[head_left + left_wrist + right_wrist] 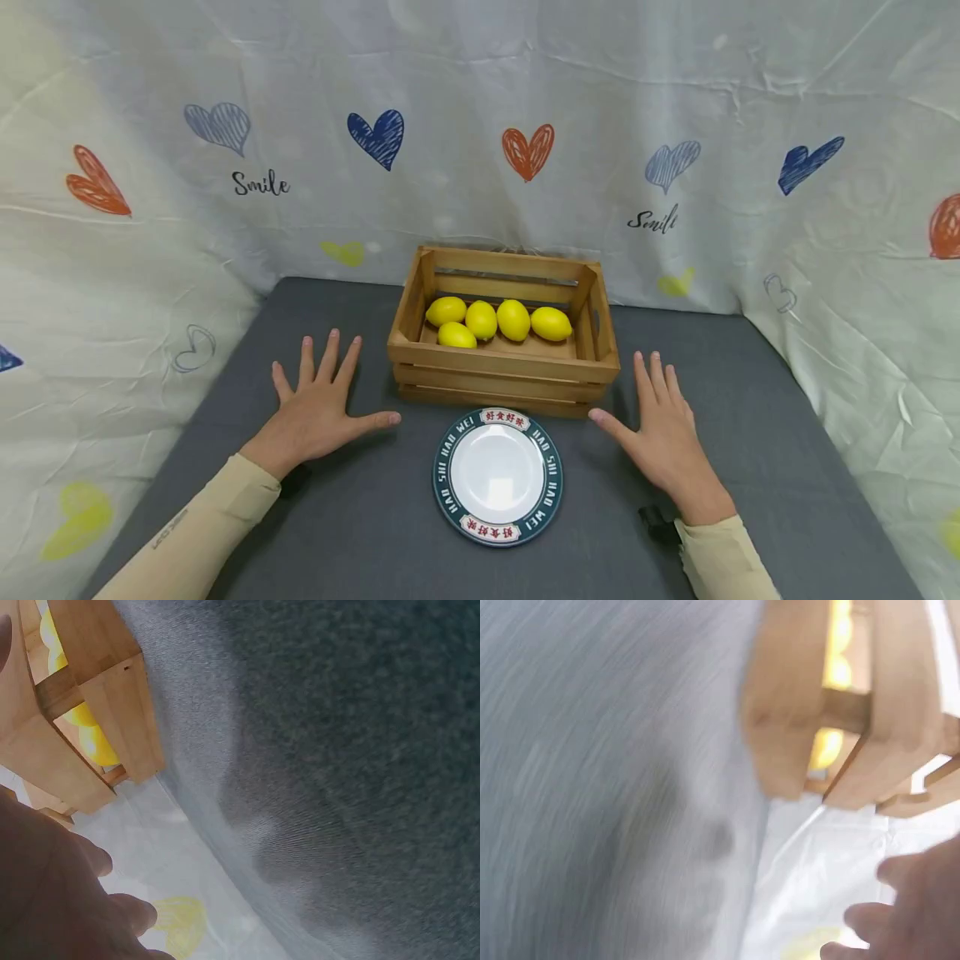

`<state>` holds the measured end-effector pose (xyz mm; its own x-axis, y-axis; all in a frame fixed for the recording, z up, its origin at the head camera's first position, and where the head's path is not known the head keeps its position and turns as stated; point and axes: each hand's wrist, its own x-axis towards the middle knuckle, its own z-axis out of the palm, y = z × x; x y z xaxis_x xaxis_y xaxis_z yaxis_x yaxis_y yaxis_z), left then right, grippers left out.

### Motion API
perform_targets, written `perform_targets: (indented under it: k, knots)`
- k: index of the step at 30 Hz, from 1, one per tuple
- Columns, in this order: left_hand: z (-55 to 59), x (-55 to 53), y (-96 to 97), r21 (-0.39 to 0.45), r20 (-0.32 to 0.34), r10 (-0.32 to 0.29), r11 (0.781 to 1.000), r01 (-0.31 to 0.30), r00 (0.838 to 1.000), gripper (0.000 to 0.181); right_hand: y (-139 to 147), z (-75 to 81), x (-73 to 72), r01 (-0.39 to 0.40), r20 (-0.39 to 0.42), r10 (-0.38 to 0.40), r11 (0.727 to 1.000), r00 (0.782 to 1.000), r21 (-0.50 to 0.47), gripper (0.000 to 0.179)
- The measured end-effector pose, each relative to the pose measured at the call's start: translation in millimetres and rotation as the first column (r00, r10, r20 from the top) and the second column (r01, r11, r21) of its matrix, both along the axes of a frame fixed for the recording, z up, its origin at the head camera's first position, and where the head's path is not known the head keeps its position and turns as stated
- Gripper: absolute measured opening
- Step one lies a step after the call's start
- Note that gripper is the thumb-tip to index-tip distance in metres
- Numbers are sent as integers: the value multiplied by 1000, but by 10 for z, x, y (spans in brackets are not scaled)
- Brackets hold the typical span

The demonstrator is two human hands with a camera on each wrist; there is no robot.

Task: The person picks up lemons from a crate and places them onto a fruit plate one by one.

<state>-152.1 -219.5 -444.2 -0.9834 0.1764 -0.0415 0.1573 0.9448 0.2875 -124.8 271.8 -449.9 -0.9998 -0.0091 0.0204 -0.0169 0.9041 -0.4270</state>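
My left hand (313, 417) is held over the table left of the plate, fingers spread and nothing in it. On the other side, my right hand (663, 437) also holds nothing, its thumb pointing toward the crate's front right corner. Between the hands lies a round plate (497, 475) with a white middle and a dark teal rim with lettering. Just behind it stands a slatted wooden crate (502, 367). Several yellow lemons (513, 321) sit inside, mostly in a row. Both wrist views show the crate's side with lemons behind the slats.
A dark grey cloth (360, 533) covers the table. White sheeting (450, 192) printed with hearts and words hangs close behind the crate and along both sides. Dark wrist-worn devices (658, 525) show under the wrists.
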Motion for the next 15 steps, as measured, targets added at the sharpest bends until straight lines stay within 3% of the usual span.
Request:
perform_targets:
  k: [2,4,7,10,15]
  knots:
    - [35,-27,21,3,-1,-6,1000,6,1000,138,-53,10,-42,-4,-32,-1,989,999,-150,104]
    - [72,-63,46,-1,-3,-14,1000,14,1000,140,-126,22,-84,2,-65,-25,941,998,-338,89]
    - [174,-130,86,-2,2,-29,1000,29,1000,140,-258,7,-168,-13,-142,-89,804,986,-595,70]
    - [344,-201,65,4,8,-35,999,35,999,137,-405,-31,-291,-50,-190,-142,659,971,-750,65]
    - [726,-280,3,38,22,-50,998,49,998,128,-588,-118,-468,-120,-246,-170,534,954,-837,66]
